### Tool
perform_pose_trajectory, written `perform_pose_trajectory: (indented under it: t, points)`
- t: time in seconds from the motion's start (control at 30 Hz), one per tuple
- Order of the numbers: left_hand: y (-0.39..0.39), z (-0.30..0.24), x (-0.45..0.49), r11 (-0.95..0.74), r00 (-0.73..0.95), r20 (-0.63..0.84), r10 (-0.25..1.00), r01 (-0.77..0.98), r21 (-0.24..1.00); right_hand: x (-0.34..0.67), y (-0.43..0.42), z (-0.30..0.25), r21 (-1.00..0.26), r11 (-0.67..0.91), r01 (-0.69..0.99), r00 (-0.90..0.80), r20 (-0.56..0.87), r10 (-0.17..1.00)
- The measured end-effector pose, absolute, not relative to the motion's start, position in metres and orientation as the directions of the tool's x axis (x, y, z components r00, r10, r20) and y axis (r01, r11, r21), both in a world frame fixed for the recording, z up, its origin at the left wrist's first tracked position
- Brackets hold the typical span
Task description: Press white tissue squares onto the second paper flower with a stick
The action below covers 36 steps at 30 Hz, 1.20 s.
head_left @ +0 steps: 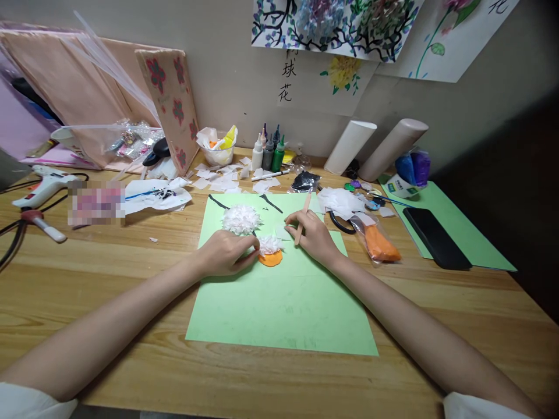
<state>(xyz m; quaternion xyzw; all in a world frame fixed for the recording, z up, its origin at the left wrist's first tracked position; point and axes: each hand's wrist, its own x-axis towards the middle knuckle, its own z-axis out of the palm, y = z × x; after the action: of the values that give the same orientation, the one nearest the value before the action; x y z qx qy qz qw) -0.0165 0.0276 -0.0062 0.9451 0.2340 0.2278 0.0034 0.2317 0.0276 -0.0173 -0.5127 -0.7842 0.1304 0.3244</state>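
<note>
On the wooden tabletop (131,337), green paper (279,311) bore an orange disc (271,260); the left hand (229,252) pressed thumb and forefinger together beside its white tissue petals (271,243). The right hand (317,237) (fingers curled) held a wooden craft stick (300,231), forearms converging.

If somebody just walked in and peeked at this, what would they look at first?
Probably the bright green sheet in the middle of the table, with a fluffy white ball near its top. Just below and to the right sits an orange disc, its upper part covered in white tufts, between the left hand and the right hand. Next might be the colourful flower pictures on the wall.
</note>
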Motion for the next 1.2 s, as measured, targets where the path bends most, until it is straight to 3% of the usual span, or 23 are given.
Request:
perform_pose_trajectory:
  t: [0.23,0.33,0.4,0.5,0.63,0.73,0.97,1.2]
  points:
    - [0.028,-0.006,-0.016,-0.876,0.778,0.415,0.471,0.470,0.112,0.231,0.024,-0.016,-0.601,0.475,0.643,-0.212,0.455,0.865]
    - [0.028,-0.006,-0.016,-0.871,0.775,0.412,0.479,0.476,0.119,0.224,0.015,-0.010,-0.725,0.510,0.462,-0.102,0.528,0.843]
    - [0.028,-0.006,-0.016,-0.868,0.770,0.414,0.486,0.479,0.131,0.216,0.006,-0.004,-0.834,0.486,0.261,-0.070,0.486,0.871]
    - [0.029,-0.007,-0.017,-0.862,0.764,0.407,0.501,0.482,0.158,0.205,-0.010,0.006,-0.943,0.332,0.003,-0.217,0.323,0.921]
    - [0.030,-0.009,-0.018,-0.861,0.767,0.396,0.505,0.478,0.174,0.197,-0.023,0.010,-0.973,0.177,-0.147,-0.458,0.225,0.860]
    - [0.030,-0.009,-0.018,-0.861,0.767,0.395,0.507,0.474,0.186,0.197,-0.023,0.007,-0.971,0.195,-0.137,-0.500,0.238,0.833]
    - [0.031,-0.010,-0.018,-0.858,0.778,0.361,0.514,0.463,0.224,0.193,-0.022,-0.004,-0.964,0.235,0.128,-0.349,0.178,0.920]
    - [0.029,-0.003,-0.019,-0.866,0.806,0.332,0.489,0.406,0.290,0.189,-0.025,-0.010,-0.940,0.243,0.238,-0.289,0.170,0.942]
